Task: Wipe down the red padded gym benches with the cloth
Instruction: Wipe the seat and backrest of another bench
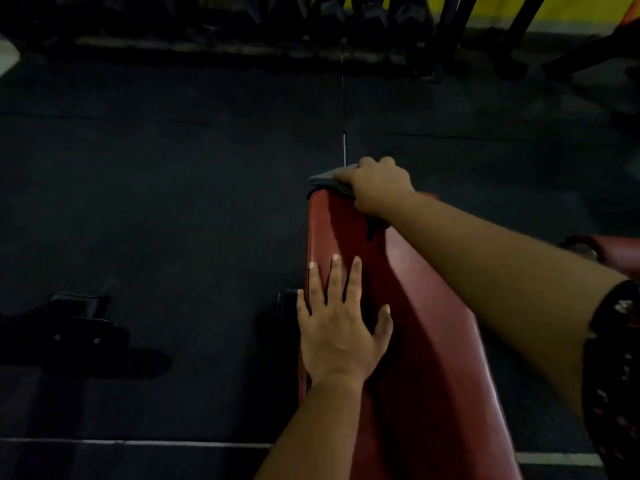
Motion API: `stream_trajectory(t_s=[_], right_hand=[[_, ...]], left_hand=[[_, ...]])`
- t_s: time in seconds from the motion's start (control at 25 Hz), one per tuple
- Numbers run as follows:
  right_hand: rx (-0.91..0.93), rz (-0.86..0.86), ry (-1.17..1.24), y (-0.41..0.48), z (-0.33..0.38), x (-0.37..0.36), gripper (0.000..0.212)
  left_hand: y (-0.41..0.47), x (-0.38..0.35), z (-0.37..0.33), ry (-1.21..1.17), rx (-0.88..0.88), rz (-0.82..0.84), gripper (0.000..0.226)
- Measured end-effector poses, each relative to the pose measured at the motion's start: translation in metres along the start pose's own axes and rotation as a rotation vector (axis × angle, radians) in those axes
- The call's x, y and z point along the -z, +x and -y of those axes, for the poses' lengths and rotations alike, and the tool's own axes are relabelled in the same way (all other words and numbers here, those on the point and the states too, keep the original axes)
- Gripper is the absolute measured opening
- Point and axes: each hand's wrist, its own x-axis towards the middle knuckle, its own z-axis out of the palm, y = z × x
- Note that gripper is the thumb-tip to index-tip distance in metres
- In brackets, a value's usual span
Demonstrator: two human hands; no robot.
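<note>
So the red padded bench (426, 323) runs from the bottom of the view up toward the middle, narrowing to its far end, and it sits on a dark rubber gym floor (156, 202). Pretty dim lighting overall.

The grey cloth (327, 180) is right at the far end of the bench, on the top edge, with a bit of it sticking out past the left side of the hand. The right hand (375, 188) is on top of it, fingers curled over the far end of the pad with the cloth under them, so that grip is closed on the cloth. The right arm reaches in diagonally from the right edge, and there's a dark patterned sleeve (613, 358) at the shoulder end.

The left hand (337, 323) lies flat on the bench's left edge, about midway along, fingers straight and spread, pointing toward the far end. It holds nothing, just presses on the pad.

Other stuff around: a black metal bracket (289, 301) pokes out from under the left edge of the bench, just beside the left hand. Further left on the floor there's a black metal base (69, 327) of some other machine. A second red pad (613, 251) peeks in at the right edge. Along the top is a dark rack (242, 26), contents too murky to make out, with a yellow wall (502, 8) behind it. A pale line (207, 444) crosses the floor near the bottom.
</note>
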Motion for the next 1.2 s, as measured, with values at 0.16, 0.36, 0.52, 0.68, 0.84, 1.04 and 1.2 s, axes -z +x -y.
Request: stream_trajectory(t_s=[0.16,0.36,0.52,0.68,0.84,1.04,1.2], right_hand=[[0.175,-0.03,-0.035,-0.022,-0.034,-0.005,0.064],[-0.141,0.029,0.028,-0.027,-0.064,-0.015,0.064],[0.002,0.101,0.065,-0.031,-0.082,-0.008,0.071],[-0.172,0.035,0.259,-0.043,-0.097,-0.026,0.074],[-0.455,-0.016,0.684,-0.048,-0.094,-0.031,0.083],[-0.304,0.006,0.433,-0.074,-0.108,-0.043,0.073],[-0.517,-0.022,0.791,-0.078,-0.118,-0.062,0.076]], left_hand=[[0.001,-0.002,-0.001,0.046,-0.013,-0.005,0.073],[0.002,-0.001,0.0,0.111,-0.025,-0.038,0.074],[0.002,0.0,0.0,0.135,-0.086,-0.098,0.08],[0.003,-0.001,0.002,0.099,-0.126,-0.055,0.078],[0.003,0.002,0.003,0.077,-0.113,-0.006,0.078],[0.002,0.006,0.001,0.064,-0.098,-0.009,0.078],[0.003,0.006,0.001,0.059,-0.095,-0.006,0.079]])
